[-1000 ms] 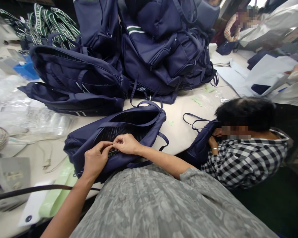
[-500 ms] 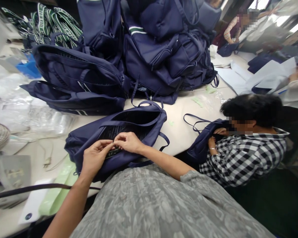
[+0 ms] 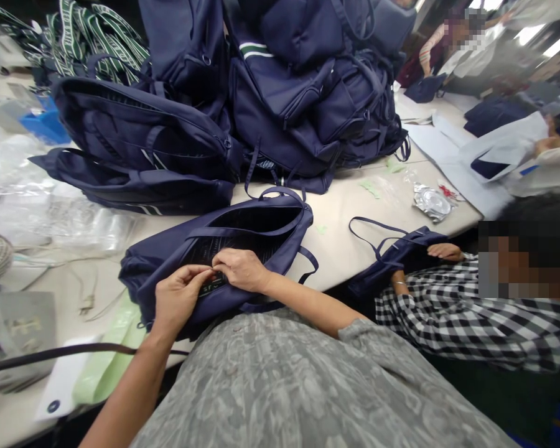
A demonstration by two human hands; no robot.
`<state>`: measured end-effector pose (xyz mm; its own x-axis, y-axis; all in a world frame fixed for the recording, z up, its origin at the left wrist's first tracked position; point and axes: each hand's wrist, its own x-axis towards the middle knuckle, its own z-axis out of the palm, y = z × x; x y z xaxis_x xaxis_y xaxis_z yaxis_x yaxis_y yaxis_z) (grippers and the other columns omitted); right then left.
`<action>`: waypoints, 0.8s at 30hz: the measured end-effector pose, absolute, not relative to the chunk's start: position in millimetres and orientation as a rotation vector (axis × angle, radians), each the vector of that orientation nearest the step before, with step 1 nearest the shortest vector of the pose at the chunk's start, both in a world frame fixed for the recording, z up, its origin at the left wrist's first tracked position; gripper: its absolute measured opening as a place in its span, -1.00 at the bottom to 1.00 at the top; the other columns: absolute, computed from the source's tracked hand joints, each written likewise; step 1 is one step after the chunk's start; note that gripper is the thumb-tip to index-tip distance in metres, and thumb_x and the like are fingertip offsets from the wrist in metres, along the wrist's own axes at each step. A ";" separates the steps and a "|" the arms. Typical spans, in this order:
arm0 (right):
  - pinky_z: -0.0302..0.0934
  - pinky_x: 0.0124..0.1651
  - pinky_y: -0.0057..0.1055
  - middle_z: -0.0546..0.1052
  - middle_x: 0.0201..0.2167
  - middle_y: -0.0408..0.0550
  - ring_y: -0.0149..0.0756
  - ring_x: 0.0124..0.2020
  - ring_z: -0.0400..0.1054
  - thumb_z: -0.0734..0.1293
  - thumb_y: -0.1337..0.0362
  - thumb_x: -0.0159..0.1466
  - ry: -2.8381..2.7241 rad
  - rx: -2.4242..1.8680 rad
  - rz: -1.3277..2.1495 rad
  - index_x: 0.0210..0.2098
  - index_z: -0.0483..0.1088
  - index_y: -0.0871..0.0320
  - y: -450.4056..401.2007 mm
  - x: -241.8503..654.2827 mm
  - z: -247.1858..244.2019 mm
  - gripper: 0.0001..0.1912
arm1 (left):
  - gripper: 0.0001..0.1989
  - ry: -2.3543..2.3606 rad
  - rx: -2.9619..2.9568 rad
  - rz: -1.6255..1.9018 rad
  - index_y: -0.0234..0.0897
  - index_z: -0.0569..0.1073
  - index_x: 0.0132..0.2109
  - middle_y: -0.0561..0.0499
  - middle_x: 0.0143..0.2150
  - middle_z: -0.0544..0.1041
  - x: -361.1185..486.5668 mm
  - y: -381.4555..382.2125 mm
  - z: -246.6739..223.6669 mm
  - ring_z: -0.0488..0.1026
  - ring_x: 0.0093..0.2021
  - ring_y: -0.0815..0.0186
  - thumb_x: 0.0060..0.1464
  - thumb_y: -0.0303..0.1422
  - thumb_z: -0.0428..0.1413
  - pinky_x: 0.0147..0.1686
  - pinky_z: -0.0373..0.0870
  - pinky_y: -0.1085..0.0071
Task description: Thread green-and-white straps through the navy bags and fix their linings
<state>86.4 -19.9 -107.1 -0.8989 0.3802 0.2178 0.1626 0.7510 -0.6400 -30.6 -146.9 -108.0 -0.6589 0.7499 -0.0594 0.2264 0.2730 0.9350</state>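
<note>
In front of me at the table edge lies a navy bag [image 3: 163,249], its long top opening gaping and its dark printed lining showing. My left hand [image 3: 180,295] is closed in a pinch at the near edge of that opening. Right beside it my right hand [image 3: 240,269] pinches too, the fingertips of both hands meeting. What lies between the fingertips is too small and covered to make out. Under them shows a strip of lining with pale lettering [image 3: 210,287]. A thin strap loop [image 3: 309,264] sticks out at the bag's right end.
Navy bags [image 3: 280,118] are heaped behind, with green-and-white straps [image 3: 88,40] at the back left. Clear plastic [image 3: 88,211] and a blue bin [image 3: 46,121] lie left. At right a person in a checked shirt [image 3: 448,311] handles another navy bag [image 3: 401,252].
My hands stay pinched at the same spot, the right one turned slightly with its fingers more curled. The person at right has leaned away to the right, uncovering a silvery packet on the table.
</note>
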 end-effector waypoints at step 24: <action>0.30 -0.44 -0.55 0.44 -0.54 -0.20 -0.51 -0.57 0.34 0.36 0.40 0.22 -1.807 -0.798 2.101 -0.38 0.41 0.28 -14.7 78.2 -120.2 -0.94 | -0.62 2.010 0.972 1.315 -0.22 0.57 -0.21 0.00 -0.26 0.61 -37.6 -139.3 -119.7 0.53 -0.24 0.23 -0.09 -0.04 0.24 -0.15 0.44 0.38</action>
